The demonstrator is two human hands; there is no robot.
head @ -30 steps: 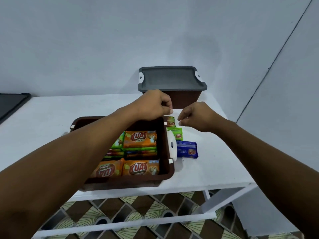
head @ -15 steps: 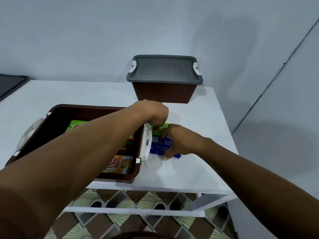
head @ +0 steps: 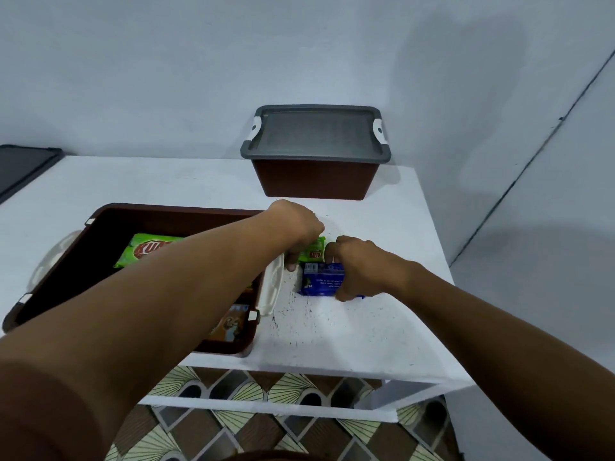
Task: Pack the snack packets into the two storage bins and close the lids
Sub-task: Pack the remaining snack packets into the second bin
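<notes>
An open brown bin (head: 166, 212) sits at the front left of the white table (head: 349, 334), with green (head: 146, 252) and orange (head: 229, 326) snack packets inside. My left forearm crosses over it. My left hand (head: 294, 227) curls its fingers round a small green packet (head: 312, 252) just right of the bin's white handle (head: 274, 287). My right hand (head: 357, 266) grips a blue packet (head: 319, 281) lying on the table beside it. A second brown bin (head: 312, 179) stands at the back with its grey lid (head: 316, 134) on.
A dark grey lid (head: 23, 166) lies at the far left edge of the table. The wall runs close behind the bins. A patterned tiled floor (head: 266, 427) shows under the table's front edge.
Both hands have come down from above the bin's corner onto the loose packets. My right hand has taken the blue packet, and my left hand has closed on the green one.
</notes>
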